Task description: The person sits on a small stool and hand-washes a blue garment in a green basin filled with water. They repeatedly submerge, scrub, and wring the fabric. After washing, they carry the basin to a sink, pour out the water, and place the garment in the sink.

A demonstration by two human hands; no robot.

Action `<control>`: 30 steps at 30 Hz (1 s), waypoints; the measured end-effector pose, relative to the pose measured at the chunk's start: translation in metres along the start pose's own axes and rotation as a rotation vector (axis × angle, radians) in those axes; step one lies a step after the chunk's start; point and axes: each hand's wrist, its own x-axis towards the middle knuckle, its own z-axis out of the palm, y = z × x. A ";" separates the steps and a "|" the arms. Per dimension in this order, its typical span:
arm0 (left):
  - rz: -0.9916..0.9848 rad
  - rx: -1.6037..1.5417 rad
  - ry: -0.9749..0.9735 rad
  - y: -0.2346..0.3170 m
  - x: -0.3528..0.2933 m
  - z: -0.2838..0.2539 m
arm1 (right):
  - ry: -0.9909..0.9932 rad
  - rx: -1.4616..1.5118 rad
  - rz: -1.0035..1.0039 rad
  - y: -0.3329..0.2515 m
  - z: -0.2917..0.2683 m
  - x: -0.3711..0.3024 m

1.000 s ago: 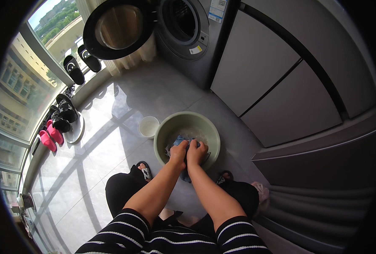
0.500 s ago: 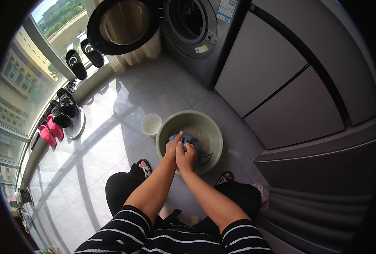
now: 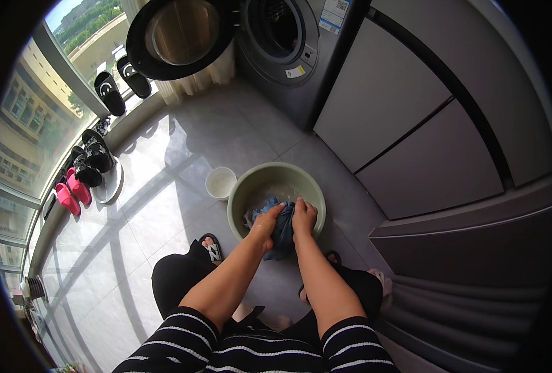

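A round pale green basin (image 3: 234, 200) stands on the floor between my feet, with cloudy water in it. Blue cloth (image 3: 282, 232), wet and crumpled, is stretched between my two hands over the basin's near side, and part of it hangs at the near rim. My left hand (image 3: 265, 225) is closed on the cloth's left side. On the other side my right hand (image 3: 304, 218) grips it with the fingers curled. A bit of paler fabric shows left of the blue cloth. The garment's kind cannot be made out.
A small white bowl (image 3: 220, 183) stands against the basin's left side. Beyond is a front-loading washing machine (image 3: 282, 68) with its door (image 3: 182, 37) swung wide. Grey cabinet-like panels (image 3: 434, 155) rise on the right. Black shoes (image 3: 95, 158) and pink slippers (image 3: 68, 199) line the window side.
My hands, pressed together before, have moved apart, the right one to the right. The blue cloth has been drawn nearer to me and now spreads between them toward the near rim.
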 end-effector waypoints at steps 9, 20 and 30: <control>0.038 -0.334 -0.023 0.028 0.018 -0.059 | -0.468 1.076 0.523 -0.065 -0.064 0.021; -0.019 -0.141 -0.359 0.045 -0.023 -0.034 | -0.615 1.252 0.606 -0.064 -0.077 0.021; 0.328 0.178 -0.478 0.032 -0.018 -0.025 | -0.927 1.278 0.606 -0.073 -0.065 0.009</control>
